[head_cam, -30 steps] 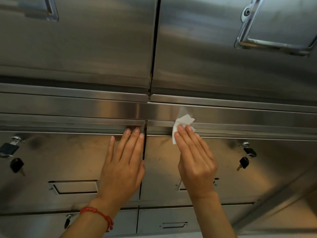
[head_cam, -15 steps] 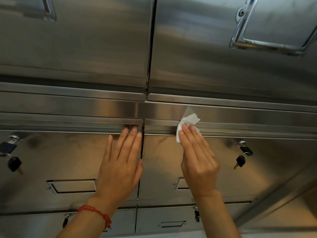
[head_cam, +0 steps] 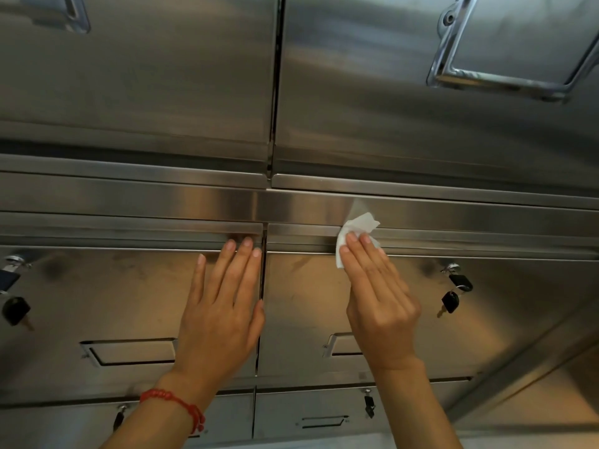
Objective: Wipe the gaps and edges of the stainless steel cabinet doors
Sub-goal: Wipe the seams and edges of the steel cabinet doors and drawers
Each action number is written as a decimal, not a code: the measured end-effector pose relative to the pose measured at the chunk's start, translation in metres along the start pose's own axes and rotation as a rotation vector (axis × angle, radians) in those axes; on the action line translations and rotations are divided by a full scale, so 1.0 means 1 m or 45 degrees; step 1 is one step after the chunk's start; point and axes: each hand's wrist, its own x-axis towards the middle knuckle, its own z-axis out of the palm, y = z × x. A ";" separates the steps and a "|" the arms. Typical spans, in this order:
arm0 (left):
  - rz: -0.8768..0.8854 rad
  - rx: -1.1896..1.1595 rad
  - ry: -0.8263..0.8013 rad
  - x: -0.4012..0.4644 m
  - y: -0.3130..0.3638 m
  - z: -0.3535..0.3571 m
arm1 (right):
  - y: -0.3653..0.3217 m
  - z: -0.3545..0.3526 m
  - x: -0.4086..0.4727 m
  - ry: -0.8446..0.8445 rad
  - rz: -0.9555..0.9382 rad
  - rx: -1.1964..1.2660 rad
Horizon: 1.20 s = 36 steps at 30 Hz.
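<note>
A wall of stainless steel cabinet doors fills the view. My right hand (head_cam: 377, 296) presses a small white tissue (head_cam: 356, 228) with straight fingers against the top edge of the right middle door (head_cam: 437, 319), just under a horizontal steel rail (head_cam: 162, 199). My left hand (head_cam: 223, 306) lies flat on the left middle door (head_cam: 113, 293), its fingertips at that door's top edge, beside the vertical gap (head_cam: 262, 306) between the two doors. A red string bracelet is on my left wrist.
Black keys hang from locks on the right door (head_cam: 452, 298) and at the far left (head_cam: 14, 309). Recessed handles (head_cam: 129, 351) sit in the middle doors. Two large upper doors carry chrome handles (head_cam: 505, 50). Smaller doors with locks lie below.
My right hand has slid the tissue a little to the right along the door's top edge. My left hand stays flat in the same spot.
</note>
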 end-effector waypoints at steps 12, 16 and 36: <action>-0.004 -0.001 -0.008 0.001 0.000 0.001 | 0.006 -0.003 -0.003 0.008 0.046 -0.018; -0.004 0.000 -0.005 0.001 0.000 0.000 | 0.008 -0.003 -0.001 0.005 0.015 -0.009; -0.009 -0.017 0.018 -0.001 0.000 0.003 | -0.022 0.010 0.008 0.053 0.010 0.021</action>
